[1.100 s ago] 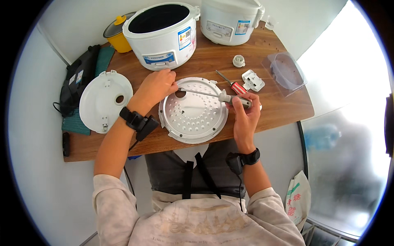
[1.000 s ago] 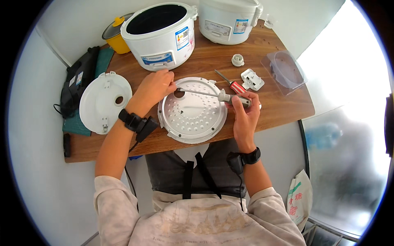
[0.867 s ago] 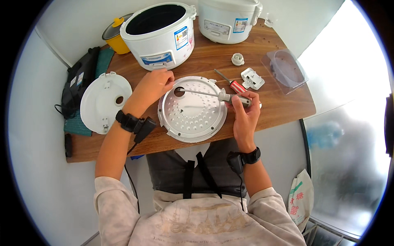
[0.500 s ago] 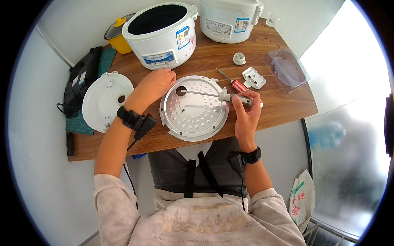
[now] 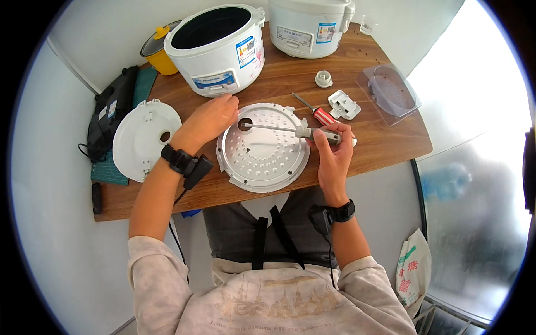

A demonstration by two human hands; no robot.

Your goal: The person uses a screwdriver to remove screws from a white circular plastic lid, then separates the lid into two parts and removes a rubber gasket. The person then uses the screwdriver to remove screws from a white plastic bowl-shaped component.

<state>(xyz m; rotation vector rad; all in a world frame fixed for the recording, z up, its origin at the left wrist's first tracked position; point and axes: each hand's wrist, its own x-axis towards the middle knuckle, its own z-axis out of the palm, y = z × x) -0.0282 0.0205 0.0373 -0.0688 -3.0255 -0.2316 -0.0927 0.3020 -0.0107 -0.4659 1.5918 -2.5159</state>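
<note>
My right hand [image 5: 333,153] is closed around the grey handle of a flat-bladed screwdriver [image 5: 273,128]. Its shaft crosses a round, dimpled metal lid plate [image 5: 268,162], with the tip at the dark round hole [image 5: 244,124] near the upper left. By that side of the plate's rim, my left hand [image 5: 209,120] has its fingers curled together; whatever they hold, if anything, is hidden. Small screws sit around the plate's edge. To the left of my left wrist lies a white round lid cover [image 5: 139,145] with an opening of its own.
Two white rice cooker bodies [image 5: 218,58] [image 5: 307,33] stand behind, beside a yellow pot [image 5: 162,60]. Right of the plate lie a red-and-white screwdriver [image 5: 321,116], a white plastic part [image 5: 344,105], a round cap [image 5: 324,79] and a clear plastic tray [image 5: 388,95]. A black device [image 5: 111,106] rests on a green mat.
Both hands and the screwdriver hold almost the same pose over the metal plate. The whole view has shifted very slightly.
</note>
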